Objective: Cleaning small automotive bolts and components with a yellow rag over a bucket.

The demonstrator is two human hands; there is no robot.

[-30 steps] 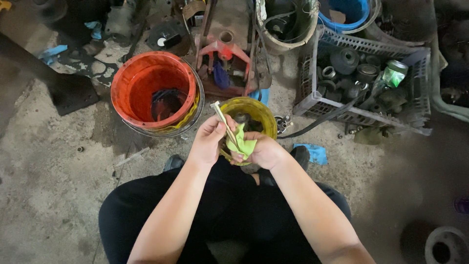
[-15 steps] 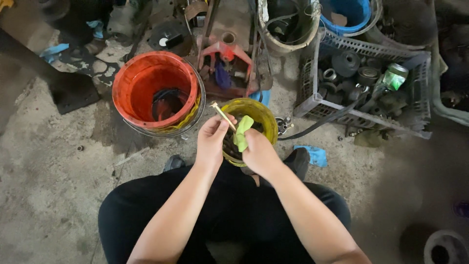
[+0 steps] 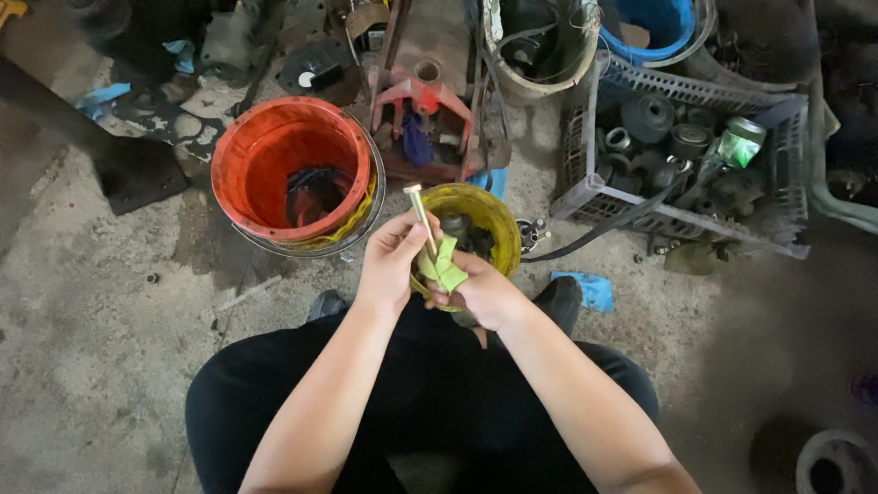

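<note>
I note the left hand (image 3: 389,265) closed on a long bolt (image 3: 422,218), its head tilted up. The right hand (image 3: 485,291) grips a green cloth (image 3: 445,267) pressed against the bolt's lower shank. Both are held over the yellow bucket (image 3: 498,224), beside the orange bucket (image 3: 247,178).

a stained concrete floor (image 3: 82,366) carries everything. on it stand an orange bucket (image 3: 291,174), a yellow bucket (image 3: 476,215) just beside it, a grey plastic crate (image 3: 681,160) of metal parts, a red machine part (image 3: 430,101) and a blue rag (image 3: 590,291).
</note>
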